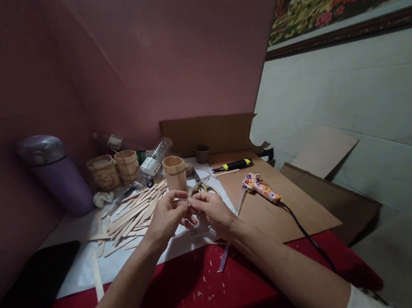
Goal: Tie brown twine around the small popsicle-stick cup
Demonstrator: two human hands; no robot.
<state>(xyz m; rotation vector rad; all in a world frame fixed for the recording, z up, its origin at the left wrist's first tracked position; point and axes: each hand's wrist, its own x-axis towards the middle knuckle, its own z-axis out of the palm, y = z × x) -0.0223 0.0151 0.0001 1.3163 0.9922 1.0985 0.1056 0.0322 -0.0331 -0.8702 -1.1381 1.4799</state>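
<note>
My left hand and my right hand meet in front of me, thumbs and fingertips pinched close together. Between them is a thin pale strand that looks like twine; most of it is hidden by the fingers. Just behind stands a cup made of wooden sticks, upright, with a band around it. Gold-handled scissors lie beyond my right hand, partly covered. Left of my left hand, flat wooden craft sticks are heaped on white paper. A ball of twine sits behind the cup.
A patterned glue gun with a black cord lies on cardboard at right, near a yellow-black utility knife. Two finished stick cups, a plastic bottle and a purple flask stand back left. Scraps dot the red cloth.
</note>
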